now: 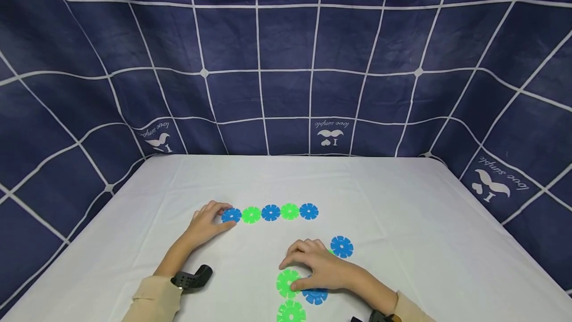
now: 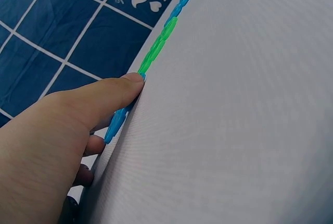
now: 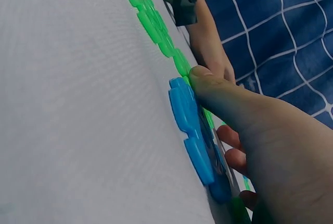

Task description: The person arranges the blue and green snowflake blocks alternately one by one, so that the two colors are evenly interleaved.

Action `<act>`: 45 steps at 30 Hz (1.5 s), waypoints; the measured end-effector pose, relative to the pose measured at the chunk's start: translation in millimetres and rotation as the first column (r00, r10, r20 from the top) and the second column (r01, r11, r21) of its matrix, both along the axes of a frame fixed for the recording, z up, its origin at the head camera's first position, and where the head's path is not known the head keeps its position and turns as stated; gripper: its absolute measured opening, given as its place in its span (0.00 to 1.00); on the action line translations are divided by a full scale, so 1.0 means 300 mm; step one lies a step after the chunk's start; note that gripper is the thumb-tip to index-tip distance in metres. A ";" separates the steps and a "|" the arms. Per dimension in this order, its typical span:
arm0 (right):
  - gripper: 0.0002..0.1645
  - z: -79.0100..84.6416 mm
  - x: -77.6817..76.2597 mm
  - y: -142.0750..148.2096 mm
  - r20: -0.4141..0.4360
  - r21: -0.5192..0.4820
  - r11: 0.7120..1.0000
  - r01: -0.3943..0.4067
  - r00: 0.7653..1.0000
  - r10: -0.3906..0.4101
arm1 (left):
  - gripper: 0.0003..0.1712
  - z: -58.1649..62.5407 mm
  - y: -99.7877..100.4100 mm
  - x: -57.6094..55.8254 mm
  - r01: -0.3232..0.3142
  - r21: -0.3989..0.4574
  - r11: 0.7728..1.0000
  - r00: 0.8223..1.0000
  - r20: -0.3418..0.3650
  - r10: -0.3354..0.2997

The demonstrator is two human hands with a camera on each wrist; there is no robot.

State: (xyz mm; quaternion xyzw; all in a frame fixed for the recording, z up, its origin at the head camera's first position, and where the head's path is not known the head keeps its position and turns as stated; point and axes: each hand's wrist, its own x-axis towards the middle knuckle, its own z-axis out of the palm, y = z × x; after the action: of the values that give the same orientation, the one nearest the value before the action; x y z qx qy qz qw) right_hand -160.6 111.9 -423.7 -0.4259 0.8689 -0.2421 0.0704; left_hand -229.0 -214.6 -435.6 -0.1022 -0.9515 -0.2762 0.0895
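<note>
My left hand (image 1: pixel 206 226) holds the leftmost blue notched disc (image 1: pixel 229 212) of a row, thumb at its near edge and fingers at its far side. Rightward from it lie a green disc (image 1: pixel 248 212), a blue, a green and another blue disc (image 1: pixel 306 208). My right hand (image 1: pixel 321 263) bends over a green notched disc (image 1: pixel 284 277), thumb on its right part, fingertips by its far edge. Under this hand's palm a blue disc (image 1: pixel 315 298) is partly hidden. In the right wrist view, the thumb (image 3: pixel 208 81) rests against the green disc's edge.
Another green disc (image 1: pixel 285 313) lies at the near edge of the head view. Beyond the right hand is a blue disc (image 1: pixel 341 241), with a green piece (image 1: pixel 331 251) peeking out beside it. A white cloth (image 1: pixel 402 202) covers the table; a dark blue checked curtain (image 1: pixel 286 93) surrounds it.
</note>
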 end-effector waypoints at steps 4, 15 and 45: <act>0.19 -0.003 -0.004 -0.001 0.020 -0.020 1.000 -0.005 1.000 0.005 | 0.30 0.001 0.001 0.001 -0.007 0.004 1.000 1.000 0.010 0.007; 0.21 0.000 -0.009 -0.007 0.086 -0.049 0.996 0.072 0.994 -0.067 | 0.30 0.002 0.003 0.001 -0.011 0.003 1.000 1.000 0.016 0.011; 0.08 0.025 -0.071 0.022 0.363 -0.318 0.871 0.374 0.897 -0.253 | 0.29 0.007 0.003 0.001 -0.001 0.009 1.000 1.000 0.009 0.001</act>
State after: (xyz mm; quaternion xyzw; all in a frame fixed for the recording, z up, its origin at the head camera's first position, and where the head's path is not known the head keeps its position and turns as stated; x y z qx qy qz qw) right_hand -181.8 118.6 -416.4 -0.2394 0.8415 -0.4775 0.0812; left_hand -228.7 -213.7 -433.6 -0.1000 -0.9507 -0.2807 0.0856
